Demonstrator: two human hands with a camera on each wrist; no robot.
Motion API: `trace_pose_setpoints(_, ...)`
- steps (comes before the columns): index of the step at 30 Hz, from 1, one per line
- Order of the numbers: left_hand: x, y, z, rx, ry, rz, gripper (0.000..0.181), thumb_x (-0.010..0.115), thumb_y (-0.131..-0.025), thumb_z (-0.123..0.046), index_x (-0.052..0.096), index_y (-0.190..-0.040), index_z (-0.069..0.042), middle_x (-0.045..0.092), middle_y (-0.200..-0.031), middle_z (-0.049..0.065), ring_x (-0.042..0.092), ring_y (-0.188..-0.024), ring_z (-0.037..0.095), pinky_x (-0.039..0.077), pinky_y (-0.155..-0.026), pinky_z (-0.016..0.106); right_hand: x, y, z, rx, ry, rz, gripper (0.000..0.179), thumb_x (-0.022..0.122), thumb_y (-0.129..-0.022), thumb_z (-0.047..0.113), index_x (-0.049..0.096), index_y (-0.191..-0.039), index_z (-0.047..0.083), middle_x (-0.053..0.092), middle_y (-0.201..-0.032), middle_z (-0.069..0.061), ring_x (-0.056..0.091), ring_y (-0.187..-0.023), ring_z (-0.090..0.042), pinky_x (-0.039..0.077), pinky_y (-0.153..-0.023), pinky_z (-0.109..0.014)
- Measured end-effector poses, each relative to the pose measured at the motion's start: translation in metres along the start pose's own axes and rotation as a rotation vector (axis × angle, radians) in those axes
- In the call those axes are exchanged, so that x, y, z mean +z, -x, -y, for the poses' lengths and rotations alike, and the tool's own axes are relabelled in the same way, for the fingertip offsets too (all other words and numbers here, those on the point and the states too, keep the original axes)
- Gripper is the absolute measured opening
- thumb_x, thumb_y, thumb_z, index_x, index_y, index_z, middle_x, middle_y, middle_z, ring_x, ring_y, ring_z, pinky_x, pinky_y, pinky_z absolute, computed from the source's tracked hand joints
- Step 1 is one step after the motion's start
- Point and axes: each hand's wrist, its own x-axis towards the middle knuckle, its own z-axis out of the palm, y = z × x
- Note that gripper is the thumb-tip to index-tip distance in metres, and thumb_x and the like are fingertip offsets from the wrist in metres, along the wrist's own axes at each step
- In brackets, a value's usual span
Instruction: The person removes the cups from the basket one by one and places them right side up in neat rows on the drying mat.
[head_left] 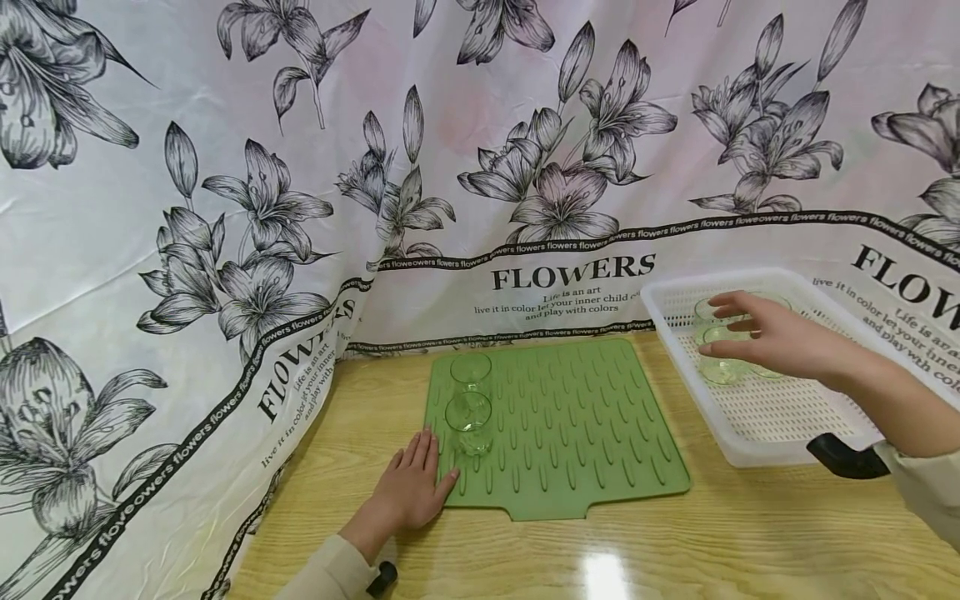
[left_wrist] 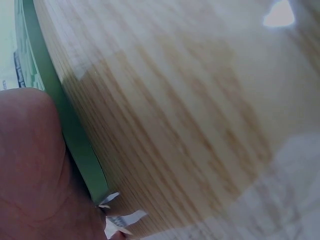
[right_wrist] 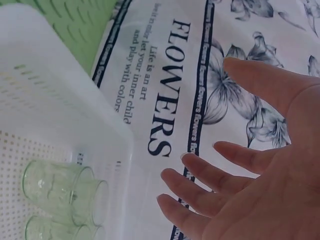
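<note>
Glasses (head_left: 718,372) in bskt (head_left: 765,452), below R fingers (right_wrist: 192,192), spread, holding nothing; L fingers (head_left: 430,450) straight, at mat (head_left: 592,417) edge.

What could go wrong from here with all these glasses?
The glasses in the basket sit close together inside the white basket, so the right hand above them might knock one into another. On the green mat, the front glass is near the left hand; a slip there could bump it, or nudge the mat.
</note>
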Motion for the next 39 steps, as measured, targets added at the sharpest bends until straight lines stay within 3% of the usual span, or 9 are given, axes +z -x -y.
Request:
trace_pose_setpoints(6,-0.007,0.004,-0.005,-0.004,0.026,0.019,0.081,0.022,-0.109,-0.06,0.016,-0.162,0.002,0.007,-0.17,0.019,0.009,-0.157,0.037,0.018,-0.123,0.057,-0.009,-0.004,-0.013,0.032,0.046,-0.007,0.079,0.068,-0.101,0.032,0.027,-0.153,-0.011,0.035,-0.149,-0.041,0.039,-0.131,-0.064,0.042,-0.097,-0.074)
trace_pose_setpoints(17,0.0,-0.002,0.0,-0.002,0.014,0.004,0.08,0.025,-0.109,-0.058,0.019,-0.162,0.001,0.009,-0.17,0.019,0.011,-0.157,0.037,0.02,-0.123,0.056,-0.022,-0.008,-0.034,0.068,0.051,0.015,0.072,0.064,-0.103,0.036,0.035,-0.149,-0.012,0.039,-0.146,-0.04,0.041,-0.129,-0.064,0.046,-0.095,-0.071)
trace_pose_setpoints(24,-0.004,0.0,-0.003,-0.014,0.002,0.024,0.08,0.022,-0.109,-0.059,0.016,-0.163,0.0,0.007,-0.17,0.018,0.009,-0.157,0.036,0.019,-0.124,0.055,-0.032,-0.012,-0.047,0.095,0.07,0.016,0.068,0.061,-0.105,0.035,0.038,-0.147,-0.013,0.042,-0.143,-0.042,0.044,-0.127,-0.063,0.046,-0.095,-0.069)
trace_pose_setpoints(29,-0.014,0.005,-0.009,-0.012,0.023,0.033,0.078,0.027,-0.11,-0.056,0.019,-0.162,0.002,0.01,-0.17,0.02,0.012,-0.157,0.037,0.02,-0.123,0.056,-0.039,-0.014,-0.056,0.119,0.088,0.008,0.071,0.06,-0.105,0.039,0.037,-0.147,-0.013,0.041,-0.143,-0.043,0.043,-0.127,-0.063,0.045,-0.094,-0.071)
trace_pose_setpoints(39,-0.014,0.007,-0.01,-0.013,0.022,0.029,0.079,0.023,-0.11,-0.057,0.019,-0.162,0.003,0.009,-0.17,0.021,0.012,-0.157,0.038,0.019,-0.124,0.056,-0.049,-0.018,-0.083,0.191,0.054,-0.016,0.081,0.057,-0.105,0.04,0.022,-0.15,-0.018,0.031,-0.145,-0.046,0.035,-0.127,-0.066,0.037,-0.096,-0.077)
